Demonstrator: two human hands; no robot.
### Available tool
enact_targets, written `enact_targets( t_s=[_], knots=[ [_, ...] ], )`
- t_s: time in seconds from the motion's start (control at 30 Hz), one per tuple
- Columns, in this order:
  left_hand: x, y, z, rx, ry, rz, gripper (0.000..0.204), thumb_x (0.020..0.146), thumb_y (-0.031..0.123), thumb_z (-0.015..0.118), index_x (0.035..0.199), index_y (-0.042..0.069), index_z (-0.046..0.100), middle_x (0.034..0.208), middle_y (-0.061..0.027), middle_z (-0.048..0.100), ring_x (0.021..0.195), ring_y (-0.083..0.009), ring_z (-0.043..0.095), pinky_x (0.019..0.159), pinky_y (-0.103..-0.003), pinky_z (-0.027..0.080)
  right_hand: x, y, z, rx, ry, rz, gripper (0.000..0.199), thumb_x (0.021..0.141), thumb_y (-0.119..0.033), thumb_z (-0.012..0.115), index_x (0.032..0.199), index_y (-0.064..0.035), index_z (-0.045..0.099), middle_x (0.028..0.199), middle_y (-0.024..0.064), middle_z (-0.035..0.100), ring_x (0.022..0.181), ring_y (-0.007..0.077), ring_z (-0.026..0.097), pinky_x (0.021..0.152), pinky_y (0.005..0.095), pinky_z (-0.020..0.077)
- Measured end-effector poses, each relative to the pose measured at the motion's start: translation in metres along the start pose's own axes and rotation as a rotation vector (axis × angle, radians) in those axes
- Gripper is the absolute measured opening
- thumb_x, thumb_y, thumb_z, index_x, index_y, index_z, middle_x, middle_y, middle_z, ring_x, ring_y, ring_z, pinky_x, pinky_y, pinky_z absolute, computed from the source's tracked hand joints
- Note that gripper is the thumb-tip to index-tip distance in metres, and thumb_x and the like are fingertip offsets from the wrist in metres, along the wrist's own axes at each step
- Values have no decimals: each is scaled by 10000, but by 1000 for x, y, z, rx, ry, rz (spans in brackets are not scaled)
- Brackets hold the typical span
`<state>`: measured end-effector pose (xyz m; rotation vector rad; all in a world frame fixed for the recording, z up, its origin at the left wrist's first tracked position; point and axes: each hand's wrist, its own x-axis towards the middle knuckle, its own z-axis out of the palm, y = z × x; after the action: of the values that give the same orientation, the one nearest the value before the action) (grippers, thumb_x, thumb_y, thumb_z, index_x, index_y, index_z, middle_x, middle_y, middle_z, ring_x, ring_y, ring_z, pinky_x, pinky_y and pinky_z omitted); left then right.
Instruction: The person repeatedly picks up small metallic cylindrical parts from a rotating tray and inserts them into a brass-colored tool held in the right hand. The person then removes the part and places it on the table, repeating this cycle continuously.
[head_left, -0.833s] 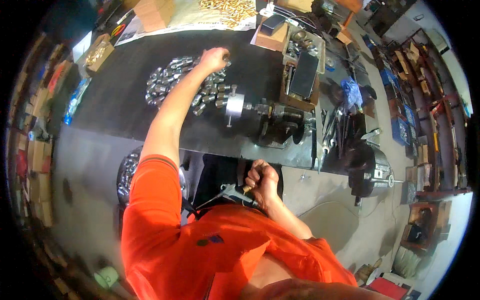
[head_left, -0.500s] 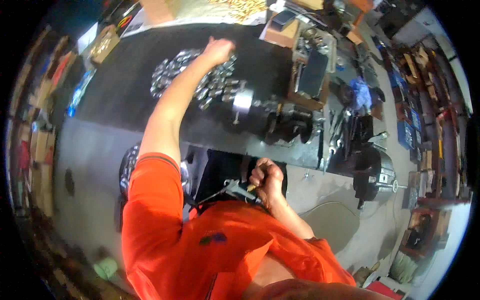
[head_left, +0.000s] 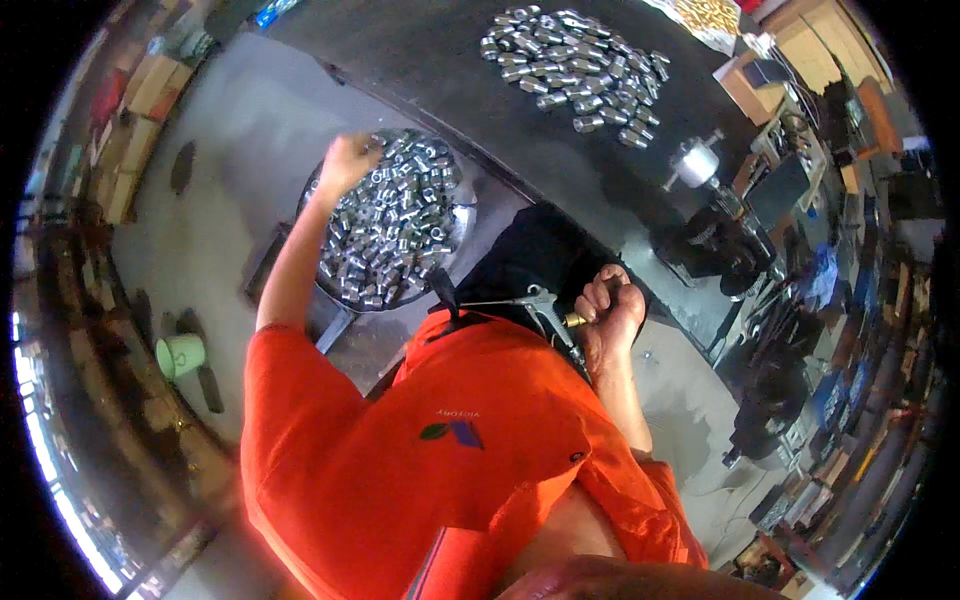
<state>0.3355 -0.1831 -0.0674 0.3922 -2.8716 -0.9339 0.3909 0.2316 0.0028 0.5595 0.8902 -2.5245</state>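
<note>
Your left hand (head_left: 345,160) fisted over basin (head_left: 452,225) of metal fittings (head_left: 395,225) | right hand (head_left: 610,310) gripping air tool (head_left: 545,305) beside basin | risk: hurried grab spills fittings

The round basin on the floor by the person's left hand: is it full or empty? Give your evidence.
Full. The round basin is heaped with shiny metal sleeves right across to its rim, and the left hand rests on the pile at its edge.

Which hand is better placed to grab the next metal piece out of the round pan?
Left. The left hand is already at the rim of the pan of metal pieces; the right hand is closed on an air tool.
</note>
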Motion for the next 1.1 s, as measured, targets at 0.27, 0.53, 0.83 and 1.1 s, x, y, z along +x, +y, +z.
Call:
enact_targets(
  t_s=[0.27,0.53,0.83,1.1],
  knots=[
    [-30,-44,88,354,-160,-335,339,689,346,606,949,130,620,936,-137,612,888,-287,586,768,-384,469,3,14,9,-85,-15,45,140,725,-127,368,784,-46,466,548,11,312,479,100,265,413,230,226],
    [-31,-44,88,415,-229,-345,282,659,254,560,897,113,612,944,-143,607,900,-299,582,764,-386,471,-3,11,-2,-57,12,17,148,729,-123,347,776,-45,463,551,13,310,479,96,263,410,223,222],
    [-40,-40,73,263,-217,-381,286,707,297,610,858,56,583,824,-147,620,762,-290,613,687,-379,488,-1,12,11,-94,-28,43,165,700,-69,323,760,-25,471,543,28,330,467,100,275,404,231,231],
    [-94,129,42,-1438,-674,-220,357,778,94,505,1066,-99,418,847,-192,566,732,-332,610,666,-386,501,2,1,40,-50,-170,-11,150,678,-68,376,738,2,494,518,17,313,441,85,228,387,219,180]
  ],
)
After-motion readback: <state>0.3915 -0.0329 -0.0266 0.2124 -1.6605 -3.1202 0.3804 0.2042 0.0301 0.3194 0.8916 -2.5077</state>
